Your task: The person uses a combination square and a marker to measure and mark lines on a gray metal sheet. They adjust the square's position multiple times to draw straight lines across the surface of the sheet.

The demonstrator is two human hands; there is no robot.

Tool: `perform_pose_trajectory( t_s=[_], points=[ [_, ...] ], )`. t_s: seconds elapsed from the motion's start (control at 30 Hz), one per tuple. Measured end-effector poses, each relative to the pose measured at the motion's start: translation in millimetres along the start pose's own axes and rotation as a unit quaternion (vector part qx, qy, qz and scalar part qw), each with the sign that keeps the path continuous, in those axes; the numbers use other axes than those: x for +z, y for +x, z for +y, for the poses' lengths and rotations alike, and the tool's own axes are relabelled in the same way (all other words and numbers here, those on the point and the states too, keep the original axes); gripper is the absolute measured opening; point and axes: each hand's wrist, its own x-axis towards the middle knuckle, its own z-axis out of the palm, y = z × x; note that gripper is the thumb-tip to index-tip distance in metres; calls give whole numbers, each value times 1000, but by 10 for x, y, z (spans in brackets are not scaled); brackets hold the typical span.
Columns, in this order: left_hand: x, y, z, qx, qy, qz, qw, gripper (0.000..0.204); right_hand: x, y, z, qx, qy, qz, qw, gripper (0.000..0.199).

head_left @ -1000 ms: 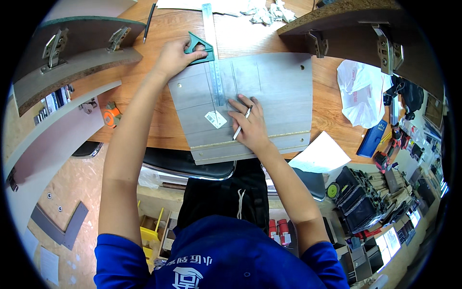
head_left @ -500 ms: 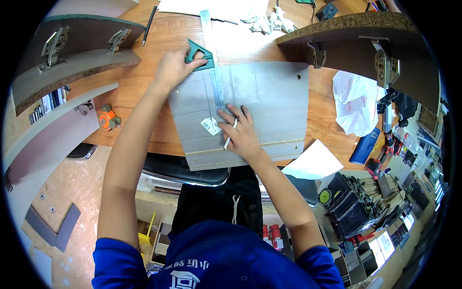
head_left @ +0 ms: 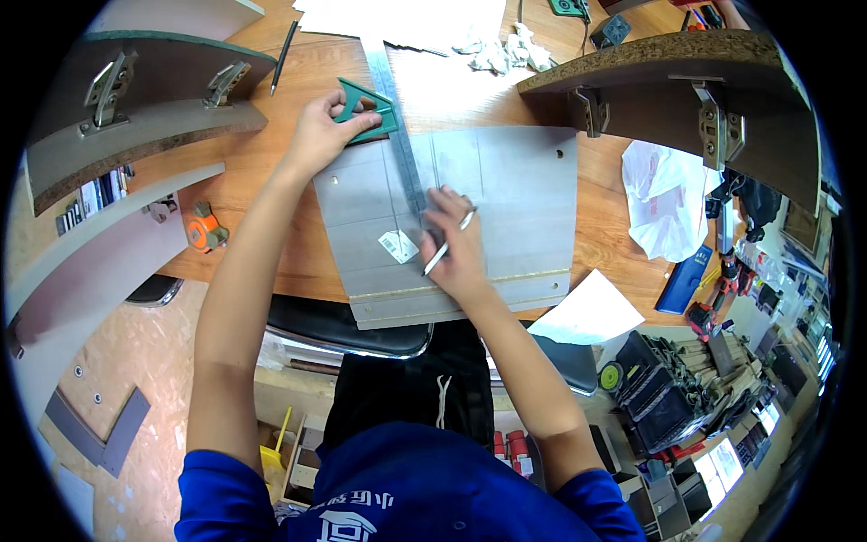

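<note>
A grey board with pencil lines, small holes and a white label lies on the wooden table before me. My left hand is closed on the green handle of a try square at the board's far left edge. The square's steel blade runs slantwise over the board toward my right hand. Between the fingers of my right hand is a white pen, its tip low over the board beside the label. Those fingers are partly blurred, near the blade's end.
Curved panels with metal hinges stand at left and right. An orange tape measure and a black pen lie to the left. Right of the board are a white plastic bag, a paper sheet and a blue booklet.
The square has turned slightly, its blade now slanting more. My right hand's fingers have shifted on the board, and the pen leans further to the right.
</note>
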Motion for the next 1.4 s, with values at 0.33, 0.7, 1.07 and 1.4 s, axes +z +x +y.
perform_pose_trajectory(
  t_s=[0.33, 0.7, 1.07, 1.4],
  points=[
    [63, -961, 787, -109, -123, -81, 983, 20, -542, 738, -796, 302, 202, -130, 922, 20],
    [287, -1739, 779, -135, -221, -27, 965, 32, -572, 370, -988, 225, 153, -149, 951, 21],
    [332, -1963, 825, -138, -240, -3, 961, 34, -586, 264, -1067, 187, 111, -159, 963, 22],
    [365, -2069, 922, -124, -238, 43, 963, 37, -596, 251, -1110, 112, 129, -114, 979, 18]
  ],
)
